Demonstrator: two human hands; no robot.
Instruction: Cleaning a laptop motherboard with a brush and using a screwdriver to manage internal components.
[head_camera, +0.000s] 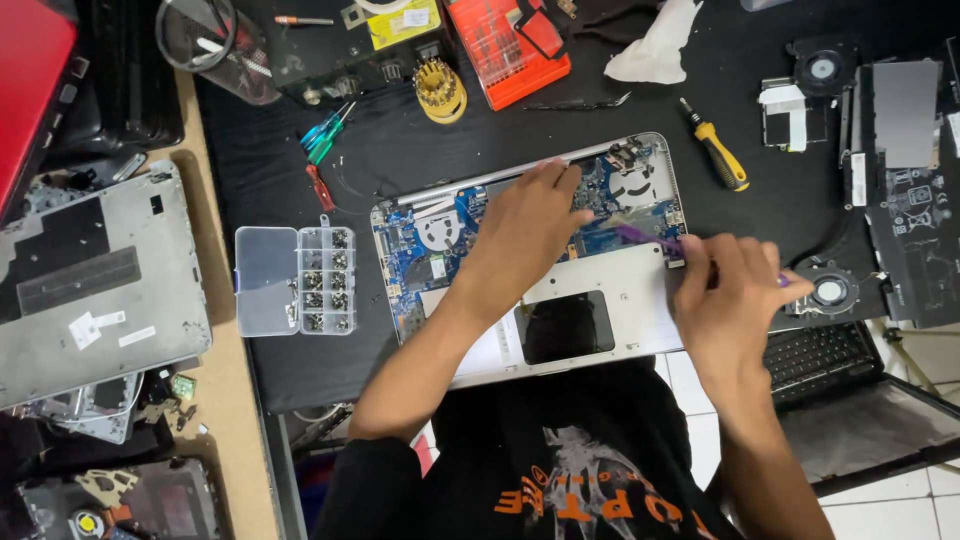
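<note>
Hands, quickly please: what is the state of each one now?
Left hand: open, fingers resting on the opened laptop, holding nothing.
Right hand: closed around a purple tool.

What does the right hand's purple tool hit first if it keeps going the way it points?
Most likely the blue circuit board inside the open laptop. The right hand aims the purple tool up-left, its tip just over the board near the left hand; the height above it is unclear.

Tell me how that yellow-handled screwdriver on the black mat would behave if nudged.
The yellow-handled screwdriver looks stiff and light. Its rounded handle would probably roll on the flat black mat. It lies free, beyond the right hand, so a nudge should shift it easily.
</note>
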